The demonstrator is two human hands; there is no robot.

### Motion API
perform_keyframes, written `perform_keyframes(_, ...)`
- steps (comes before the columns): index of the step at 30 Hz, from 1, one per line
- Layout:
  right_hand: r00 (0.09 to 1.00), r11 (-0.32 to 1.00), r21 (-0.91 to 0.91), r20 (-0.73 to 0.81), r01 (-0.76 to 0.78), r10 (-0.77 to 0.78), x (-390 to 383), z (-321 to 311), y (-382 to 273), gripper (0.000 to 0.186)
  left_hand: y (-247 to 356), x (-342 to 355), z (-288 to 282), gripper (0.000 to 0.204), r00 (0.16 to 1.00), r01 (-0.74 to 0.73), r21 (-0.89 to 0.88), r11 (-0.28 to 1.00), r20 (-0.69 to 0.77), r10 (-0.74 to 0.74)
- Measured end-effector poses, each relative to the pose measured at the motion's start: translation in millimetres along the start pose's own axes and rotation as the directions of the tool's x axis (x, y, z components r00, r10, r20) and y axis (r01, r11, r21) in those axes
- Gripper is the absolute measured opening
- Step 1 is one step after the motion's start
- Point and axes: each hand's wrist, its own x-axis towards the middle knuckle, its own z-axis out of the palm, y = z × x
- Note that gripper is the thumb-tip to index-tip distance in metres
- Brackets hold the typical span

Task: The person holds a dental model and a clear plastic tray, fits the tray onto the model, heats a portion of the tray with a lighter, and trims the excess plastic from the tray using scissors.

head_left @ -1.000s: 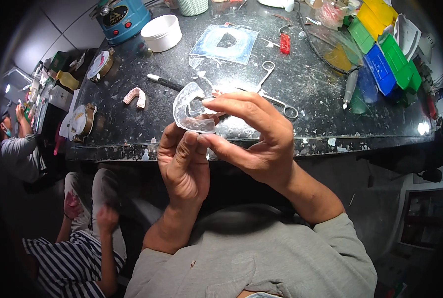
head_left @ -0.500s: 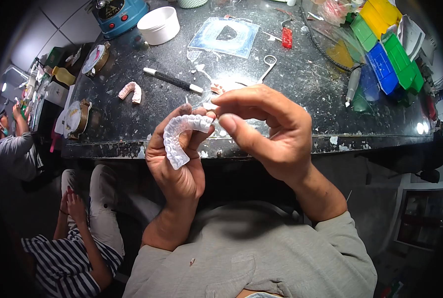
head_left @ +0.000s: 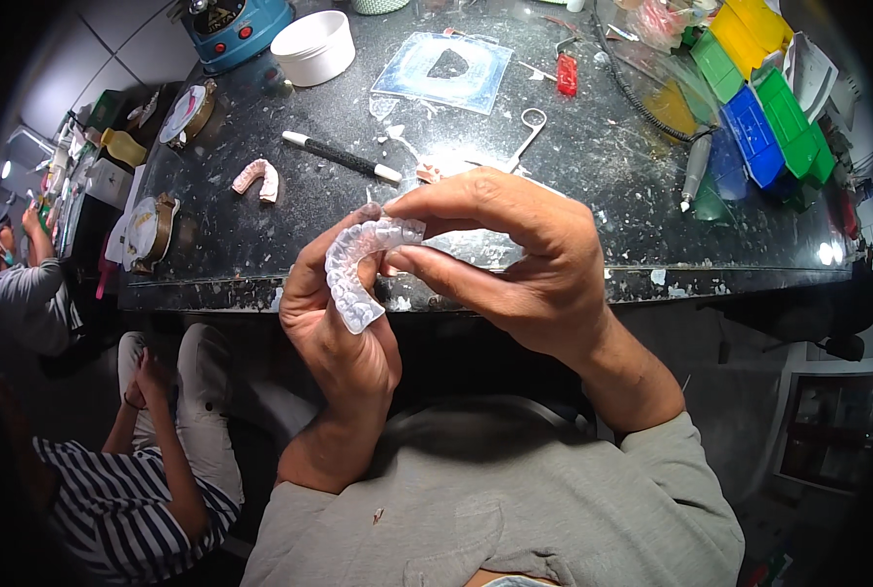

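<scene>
A clear, U-shaped dental tray (head_left: pixel 349 279) with tooth shapes along it is held up in front of the table's near edge. My left hand (head_left: pixel 344 352) supports it from behind and below, with the fingers curled round its back. With thumb and forefinger, my right hand (head_left: pixel 534 254) closes on the tray's upper right end. Just beyond my hands lies a small pinkish plaster piece (head_left: pixel 428 172), partly washed out by bright light. A pink plaster dental model (head_left: pixel 256 181) rests on the table to the left.
On the dark, speckled table (head_left: pixel 221 264) lie a black-and-white pen-shaped tool (head_left: pixel 344 157), scissors (head_left: pixel 527 142) and a clear sheet with a cut-out (head_left: pixel 397 78). A white tub (head_left: pixel 312 54) stands behind. Coloured bins (head_left: pixel 755 132) and a corded handpiece (head_left: pixel 695 171) are right; a seated person (head_left: pixel 153 470) is left.
My right thumb and forefinger have moved left and come together on the tray's end. The tray has tilted slightly in my left hand.
</scene>
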Motion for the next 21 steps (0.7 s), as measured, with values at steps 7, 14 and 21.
perform_keyframes(7,0.993,0.97,0.216,-0.002,-0.112,0.115,-2,2,6,0.029,9,4,11,0.024,0.997,0.066,-0.004,0.998,-0.041,-0.066)
perform_keyframes(14,0.988,0.966,0.225,0.111,-0.127,0.104,-3,-6,7,0.03,10,1,2,0.039,0.997,0.059,0.1,0.993,0.035,-0.063)
perform_keyframes(21,0.943,0.825,0.464,0.089,-0.323,0.32,-5,0,3,0.019,16,-1,8,0.024,0.997,-0.077,0.134,0.988,0.036,0.073)
